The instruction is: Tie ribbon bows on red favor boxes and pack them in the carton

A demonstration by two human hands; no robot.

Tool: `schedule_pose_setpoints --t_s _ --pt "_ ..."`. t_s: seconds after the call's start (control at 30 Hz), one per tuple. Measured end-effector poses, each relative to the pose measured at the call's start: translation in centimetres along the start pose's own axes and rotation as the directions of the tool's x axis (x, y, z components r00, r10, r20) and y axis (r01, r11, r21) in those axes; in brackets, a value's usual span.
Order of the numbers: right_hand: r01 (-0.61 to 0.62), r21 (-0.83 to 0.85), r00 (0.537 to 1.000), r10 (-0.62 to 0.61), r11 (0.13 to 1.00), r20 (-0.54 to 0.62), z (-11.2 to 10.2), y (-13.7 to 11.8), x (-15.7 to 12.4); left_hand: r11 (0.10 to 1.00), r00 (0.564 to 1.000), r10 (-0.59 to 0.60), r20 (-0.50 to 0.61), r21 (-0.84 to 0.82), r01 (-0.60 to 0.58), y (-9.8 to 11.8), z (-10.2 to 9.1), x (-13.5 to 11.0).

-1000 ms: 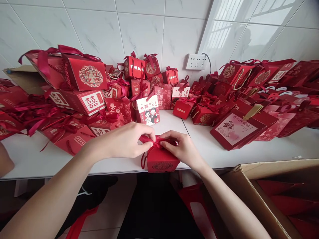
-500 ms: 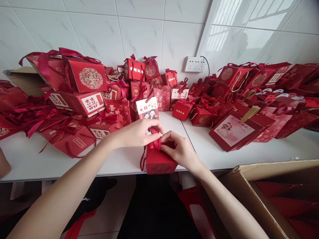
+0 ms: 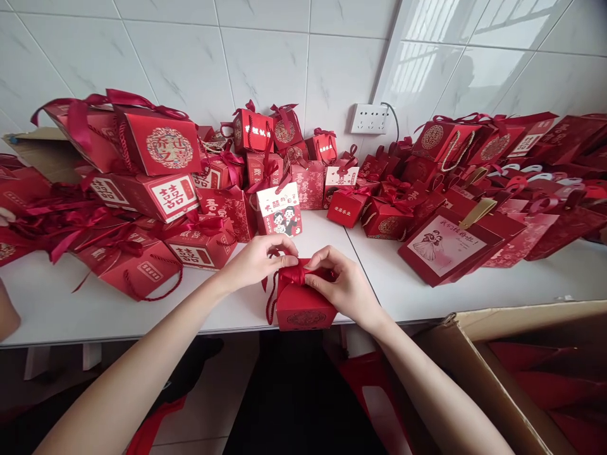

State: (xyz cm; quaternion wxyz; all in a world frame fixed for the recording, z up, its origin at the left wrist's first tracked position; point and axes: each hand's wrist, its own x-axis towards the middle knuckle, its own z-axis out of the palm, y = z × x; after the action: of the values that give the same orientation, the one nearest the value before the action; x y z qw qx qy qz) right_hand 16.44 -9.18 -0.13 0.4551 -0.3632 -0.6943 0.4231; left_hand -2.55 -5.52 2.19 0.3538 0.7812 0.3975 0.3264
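Note:
A red gift box (image 3: 306,309) with a round patterned emblem stands at the table's front edge, directly before me. On its top a red ribbon (image 3: 294,274) is gathered into a knot or bow. My left hand (image 3: 265,258) pinches the ribbon from the left, thumb against fingers. From the right, my right hand (image 3: 336,275) grips the ribbon's other side between thumb and forefinger. A twisted red cord handle (image 3: 271,303) hangs at the box's left side. The fingers partly cover the ribbon, so its exact loops are hard to make out.
Red gift boxes (image 3: 161,196) are piled at the left and along the wall. More boxes and bags (image 3: 443,243) crowd the right. An open cardboard carton (image 3: 512,414) stands at the lower right. A power socket (image 3: 368,120) is on the wall. Another person's arm (image 3: 7,313) shows at the left edge.
My left hand has moved down and left, drawing its part of the ribbon sideways. The ribbon now lies lower and more crosswise on the box. My right hand has barely moved.

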Motion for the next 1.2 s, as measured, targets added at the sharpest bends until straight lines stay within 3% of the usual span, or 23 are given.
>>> schedule_pose_setpoints --t_s 0.17,0.3,0.43,0.67,0.8,0.97,1.07,1.2 --pt "-0.012 0.03 1.0 0.012 0.999 0.003 -0.1 0.1 -0.1 0.999 0.996 -0.029 -0.084 -0.047 0.025 -0.4 0.3 -0.1" --pt "-0.039 0.023 0.999 0.038 0.999 0.019 -0.1 0.1 0.0 0.993 0.99 0.03 -0.139 -0.107 -0.045 0.2 0.5 0.2" --pt "-0.042 0.004 0.999 0.042 0.999 0.015 -0.1 0.1 0.0 0.984 0.99 0.079 -0.115 -0.152 -0.096 0.5 0.7 0.7" --pt "-0.052 0.041 0.999 0.051 0.998 0.013 -0.1 0.3 0.0 0.991 0.994 0.018 -0.105 -0.134 -0.032 -1.1 1.0 0.7" --pt "-0.048 0.131 0.999 0.049 0.99 -0.001 0.0 0.6 0.0 0.994 0.987 0.098 -0.127 -0.027 -0.103 -1.4 0.9 0.1" --pt "-0.008 0.104 0.999 0.012 0.995 -0.034 0.2 0.6 0.0 0.911 0.938 0.312 -0.15 0.327 -0.251 -0.4 1.0 -1.1" --pt "0.015 0.085 0.999 -0.011 0.996 -0.047 0.2 0.5 0.0 0.843 0.929 0.35 -0.121 0.473 -0.255 0.4 1.3 -1.9" --pt "0.017 0.064 0.997 -0.013 0.998 -0.071 0.2 0.5 0.0 0.823 0.926 0.36 -0.112 0.506 -0.259 1.2 1.6 -2.9"
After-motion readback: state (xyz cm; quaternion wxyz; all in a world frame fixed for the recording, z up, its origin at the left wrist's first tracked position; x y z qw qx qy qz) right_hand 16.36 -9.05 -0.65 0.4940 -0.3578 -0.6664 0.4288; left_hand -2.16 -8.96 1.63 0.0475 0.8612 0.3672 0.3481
